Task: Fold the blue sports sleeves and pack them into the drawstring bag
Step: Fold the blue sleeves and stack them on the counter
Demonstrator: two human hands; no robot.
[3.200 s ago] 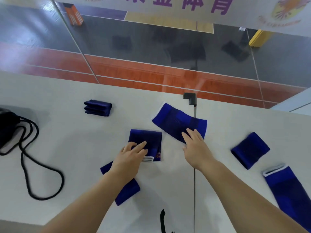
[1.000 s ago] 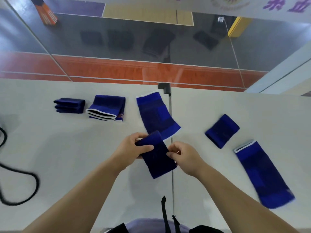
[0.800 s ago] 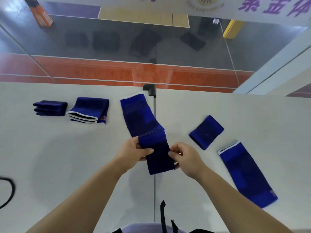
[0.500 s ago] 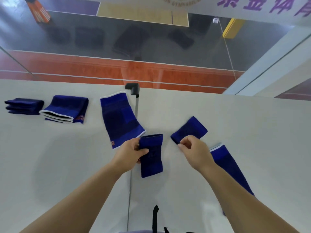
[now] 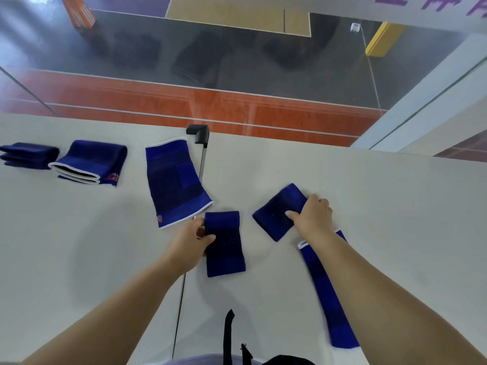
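Note:
Several blue sleeves lie on the white table (image 5: 369,206). My left hand (image 5: 188,243) pinches the left edge of a small dark blue sleeve (image 5: 226,248) lying flat. My right hand (image 5: 311,216) grips the right side of a second small blue sleeve (image 5: 274,214), which lies tilted. A flat knee sleeve with white trim (image 5: 175,185) rests beyond my left hand. A long blue sleeve (image 5: 326,293) lies partly under my right forearm. Two folded stacks sit at the far left: one with white edges (image 5: 89,163) and a darker one (image 5: 29,155). The drawstring bag is out of view.
A seam (image 5: 203,164) between two table tops runs down the middle, with a black bracket (image 5: 199,133) at the far edge. A glass pane stands beyond the table. A black strap (image 5: 228,335) hangs at the bottom near my body.
The folded white-edged sleeve now sits at the far left. My right hand let go of the small sleeve held with my left and took hold of the second small sleeve to the right.

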